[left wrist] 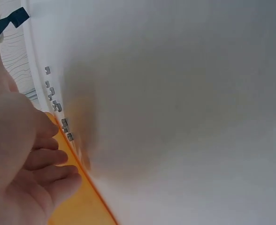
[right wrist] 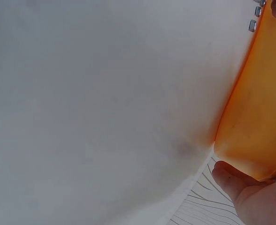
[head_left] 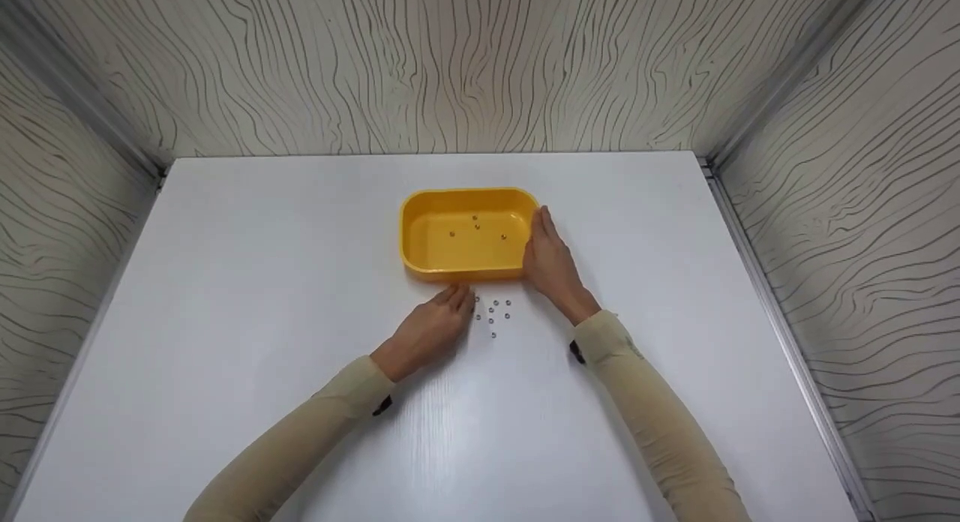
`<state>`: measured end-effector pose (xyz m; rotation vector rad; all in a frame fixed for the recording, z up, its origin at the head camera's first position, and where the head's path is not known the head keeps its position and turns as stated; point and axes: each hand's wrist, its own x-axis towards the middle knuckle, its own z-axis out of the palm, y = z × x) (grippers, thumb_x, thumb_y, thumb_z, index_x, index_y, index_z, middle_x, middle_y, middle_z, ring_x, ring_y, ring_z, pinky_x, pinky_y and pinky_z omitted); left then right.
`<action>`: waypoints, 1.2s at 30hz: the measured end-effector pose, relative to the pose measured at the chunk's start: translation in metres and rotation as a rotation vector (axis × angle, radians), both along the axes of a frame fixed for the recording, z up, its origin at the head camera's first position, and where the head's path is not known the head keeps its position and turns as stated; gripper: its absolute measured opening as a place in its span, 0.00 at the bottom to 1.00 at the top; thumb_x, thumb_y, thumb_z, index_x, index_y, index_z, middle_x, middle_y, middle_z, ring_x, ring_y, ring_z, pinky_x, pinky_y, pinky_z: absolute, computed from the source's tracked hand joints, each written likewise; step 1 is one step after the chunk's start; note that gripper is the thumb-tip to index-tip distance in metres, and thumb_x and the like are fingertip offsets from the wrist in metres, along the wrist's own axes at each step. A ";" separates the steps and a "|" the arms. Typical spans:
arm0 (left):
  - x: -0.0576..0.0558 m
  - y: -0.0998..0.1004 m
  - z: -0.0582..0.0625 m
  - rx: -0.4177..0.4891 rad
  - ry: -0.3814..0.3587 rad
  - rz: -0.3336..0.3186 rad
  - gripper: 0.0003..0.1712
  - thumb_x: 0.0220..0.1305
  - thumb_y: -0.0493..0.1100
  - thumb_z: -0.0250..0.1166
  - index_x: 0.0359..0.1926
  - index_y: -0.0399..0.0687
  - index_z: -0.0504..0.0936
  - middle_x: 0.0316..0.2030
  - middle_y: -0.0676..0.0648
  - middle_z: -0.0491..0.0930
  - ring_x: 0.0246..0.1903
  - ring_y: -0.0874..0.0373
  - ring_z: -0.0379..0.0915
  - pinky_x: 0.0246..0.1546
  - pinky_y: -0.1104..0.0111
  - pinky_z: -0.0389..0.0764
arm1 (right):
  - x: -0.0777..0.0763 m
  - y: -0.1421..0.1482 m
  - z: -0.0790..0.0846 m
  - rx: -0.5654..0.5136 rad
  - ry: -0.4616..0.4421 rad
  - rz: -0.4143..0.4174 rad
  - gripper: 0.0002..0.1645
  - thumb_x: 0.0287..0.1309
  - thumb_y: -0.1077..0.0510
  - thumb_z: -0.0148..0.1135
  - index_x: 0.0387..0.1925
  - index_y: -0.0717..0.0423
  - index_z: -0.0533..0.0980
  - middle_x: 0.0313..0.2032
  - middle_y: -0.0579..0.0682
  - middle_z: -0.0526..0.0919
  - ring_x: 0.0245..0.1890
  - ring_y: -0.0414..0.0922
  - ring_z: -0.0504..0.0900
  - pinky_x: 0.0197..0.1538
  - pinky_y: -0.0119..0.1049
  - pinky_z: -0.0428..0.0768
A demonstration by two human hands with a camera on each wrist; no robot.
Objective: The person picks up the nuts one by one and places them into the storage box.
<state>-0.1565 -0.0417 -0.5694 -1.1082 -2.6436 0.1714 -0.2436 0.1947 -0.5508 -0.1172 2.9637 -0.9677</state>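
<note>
A yellow plastic bin [head_left: 469,275] stands on the white table, with several small metal nuts [head_left: 477,227] scattered on its floor. More loose nuts [head_left: 491,321] lie on the table in front of it. My left hand [head_left: 435,325] is beside these nuts, its fingertips right at the bin's front wall. In the left wrist view its fingers [left wrist: 49,159] are loosely bent, with nothing visible between them. At the bin's right end, my right hand [head_left: 553,265] lies along the outside wall with its fingers extended. The right wrist view shows the thumb near the bin's corner.
The white table [head_left: 262,282] reaches to a wood-grain patterned wall [head_left: 450,72] at the back. Similar panels [head_left: 885,207] with metal edge rails flank it on both sides. Dark wrist straps [head_left: 382,406] show under the sleeves.
</note>
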 end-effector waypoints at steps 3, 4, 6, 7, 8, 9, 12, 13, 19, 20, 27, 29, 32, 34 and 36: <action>0.001 0.000 0.000 -0.047 -0.027 0.011 0.24 0.74 0.33 0.62 0.68 0.36 0.78 0.65 0.39 0.82 0.66 0.50 0.80 0.63 0.63 0.84 | 0.000 0.000 0.000 0.002 0.007 -0.003 0.37 0.82 0.57 0.38 0.84 0.62 0.43 0.85 0.60 0.44 0.85 0.53 0.48 0.85 0.50 0.56; 0.001 0.000 0.000 -0.057 -0.028 0.014 0.24 0.74 0.33 0.62 0.68 0.36 0.78 0.65 0.39 0.82 0.66 0.50 0.80 0.63 0.63 0.84 | 0.000 0.000 0.000 0.000 0.007 -0.003 0.37 0.82 0.57 0.38 0.84 0.62 0.43 0.85 0.60 0.44 0.85 0.53 0.48 0.85 0.50 0.56; 0.001 0.000 -0.001 -0.069 -0.027 0.015 0.23 0.73 0.32 0.62 0.68 0.36 0.78 0.65 0.39 0.83 0.66 0.50 0.80 0.63 0.64 0.85 | 0.000 0.000 0.000 0.000 0.002 -0.004 0.37 0.83 0.57 0.38 0.84 0.61 0.43 0.85 0.60 0.44 0.86 0.53 0.47 0.85 0.50 0.55; 0.001 0.001 -0.001 -0.071 -0.021 0.014 0.23 0.73 0.32 0.62 0.67 0.35 0.79 0.64 0.39 0.83 0.66 0.50 0.81 0.62 0.64 0.85 | 0.000 0.000 0.000 -0.002 0.000 -0.007 0.37 0.83 0.57 0.38 0.84 0.61 0.43 0.85 0.59 0.44 0.86 0.53 0.48 0.85 0.50 0.55; 0.001 0.001 -0.002 -0.074 -0.015 0.012 0.23 0.73 0.32 0.62 0.66 0.35 0.79 0.63 0.39 0.84 0.65 0.50 0.81 0.62 0.64 0.85 | 0.000 -0.001 0.000 -0.007 -0.003 -0.008 0.37 0.83 0.57 0.38 0.84 0.61 0.43 0.85 0.59 0.43 0.86 0.53 0.47 0.86 0.50 0.55; 0.000 0.001 -0.003 -0.081 -0.003 0.010 0.22 0.73 0.32 0.62 0.66 0.36 0.80 0.63 0.40 0.84 0.65 0.50 0.81 0.62 0.64 0.85 | 0.000 0.000 0.000 -0.007 -0.006 -0.008 0.37 0.83 0.57 0.38 0.84 0.61 0.42 0.85 0.59 0.43 0.86 0.53 0.47 0.86 0.50 0.54; 0.000 0.002 -0.004 -0.106 0.035 0.005 0.22 0.71 0.31 0.64 0.64 0.36 0.81 0.61 0.40 0.86 0.64 0.51 0.83 0.59 0.65 0.87 | -0.001 0.000 0.000 -0.003 -0.011 -0.013 0.37 0.82 0.57 0.38 0.84 0.60 0.43 0.86 0.59 0.43 0.86 0.53 0.47 0.86 0.50 0.54; -0.001 0.002 -0.004 -0.114 0.045 0.005 0.22 0.71 0.31 0.64 0.64 0.36 0.82 0.61 0.40 0.86 0.63 0.51 0.83 0.56 0.65 0.88 | -0.001 0.000 0.000 -0.003 -0.012 -0.013 0.37 0.82 0.57 0.38 0.84 0.60 0.42 0.86 0.59 0.43 0.86 0.52 0.47 0.86 0.50 0.54; -0.002 0.006 -0.003 -0.134 0.090 0.008 0.20 0.69 0.31 0.65 0.61 0.36 0.84 0.57 0.40 0.88 0.57 0.52 0.87 0.39 0.67 0.91 | -0.001 0.000 -0.001 0.001 -0.011 -0.001 0.37 0.83 0.56 0.37 0.84 0.61 0.42 0.85 0.59 0.42 0.86 0.54 0.47 0.86 0.51 0.54; -0.003 0.007 -0.004 -0.129 0.093 0.007 0.19 0.69 0.31 0.65 0.60 0.35 0.85 0.55 0.39 0.88 0.55 0.52 0.88 0.37 0.67 0.91 | -0.001 0.001 -0.001 0.003 -0.004 0.002 0.37 0.83 0.56 0.37 0.84 0.62 0.42 0.85 0.60 0.43 0.85 0.54 0.48 0.85 0.51 0.55; -0.008 0.009 -0.003 -0.127 0.123 -0.016 0.14 0.68 0.30 0.65 0.52 0.34 0.87 0.47 0.39 0.90 0.42 0.54 0.91 0.26 0.69 0.89 | 0.001 0.001 -0.001 0.020 0.022 0.008 0.37 0.82 0.56 0.38 0.83 0.63 0.44 0.85 0.62 0.45 0.85 0.55 0.51 0.85 0.51 0.57; -0.010 0.009 -0.002 -0.143 0.143 -0.026 0.12 0.68 0.30 0.66 0.50 0.34 0.88 0.44 0.41 0.90 0.35 0.56 0.90 0.25 0.69 0.88 | 0.001 0.001 -0.001 0.018 0.015 0.007 0.37 0.82 0.56 0.38 0.84 0.63 0.43 0.85 0.61 0.44 0.85 0.55 0.50 0.85 0.51 0.56; -0.012 0.009 -0.002 -0.169 0.158 -0.038 0.10 0.67 0.31 0.66 0.48 0.35 0.88 0.40 0.41 0.90 0.26 0.59 0.85 0.22 0.70 0.86 | 0.000 0.001 -0.001 0.017 0.010 0.003 0.37 0.83 0.55 0.38 0.84 0.62 0.43 0.85 0.61 0.44 0.85 0.55 0.50 0.85 0.50 0.56; -0.012 0.009 -0.001 -0.176 0.166 -0.048 0.10 0.67 0.31 0.66 0.48 0.35 0.88 0.41 0.41 0.90 0.26 0.58 0.87 0.22 0.70 0.86 | 0.000 0.001 -0.001 0.013 0.005 0.002 0.37 0.83 0.55 0.37 0.84 0.62 0.43 0.85 0.61 0.44 0.85 0.54 0.49 0.85 0.50 0.55; -0.012 0.008 -0.001 -0.177 0.175 -0.060 0.10 0.67 0.31 0.66 0.47 0.35 0.88 0.41 0.40 0.91 0.27 0.58 0.88 0.22 0.70 0.87 | 0.000 0.001 -0.001 0.013 0.005 0.002 0.37 0.83 0.55 0.37 0.84 0.62 0.43 0.85 0.61 0.44 0.85 0.54 0.49 0.85 0.50 0.55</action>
